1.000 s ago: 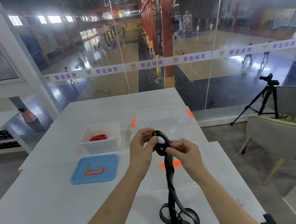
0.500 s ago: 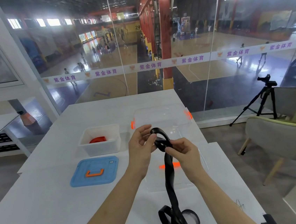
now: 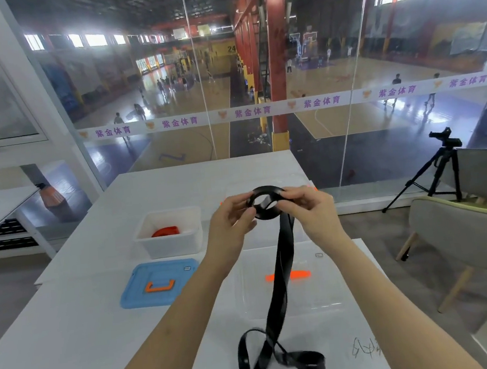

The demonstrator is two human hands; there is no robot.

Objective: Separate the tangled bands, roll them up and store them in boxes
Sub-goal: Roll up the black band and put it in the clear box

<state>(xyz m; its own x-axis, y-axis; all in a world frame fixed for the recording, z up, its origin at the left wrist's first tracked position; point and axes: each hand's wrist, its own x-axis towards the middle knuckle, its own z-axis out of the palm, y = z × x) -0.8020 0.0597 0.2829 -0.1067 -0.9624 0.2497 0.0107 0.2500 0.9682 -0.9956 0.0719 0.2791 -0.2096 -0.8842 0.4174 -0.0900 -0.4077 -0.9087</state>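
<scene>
Above white table (image 3: 72,337), hands (image 3: 231,220) (image 3: 314,211) pinch black band (image 3: 280,258) coil.

Bright daylight overall, no harsh contrast. High windows (image 3: 94,39) along the top of the frame are blown out white, strongest in the upper right. Sheen and pale glare patches on the court floor (image 3: 345,77) at mid right. Faint reflections on the glass wall (image 3: 136,90). White bench (image 3: 72,337) evenly lit, with only soft, weak shadows at bottom centre under the black band (image 3: 280,285). Band's lower loop slightly motion-blurred. Strong wide-angle bending at the left and right edges; corners soft.
</scene>
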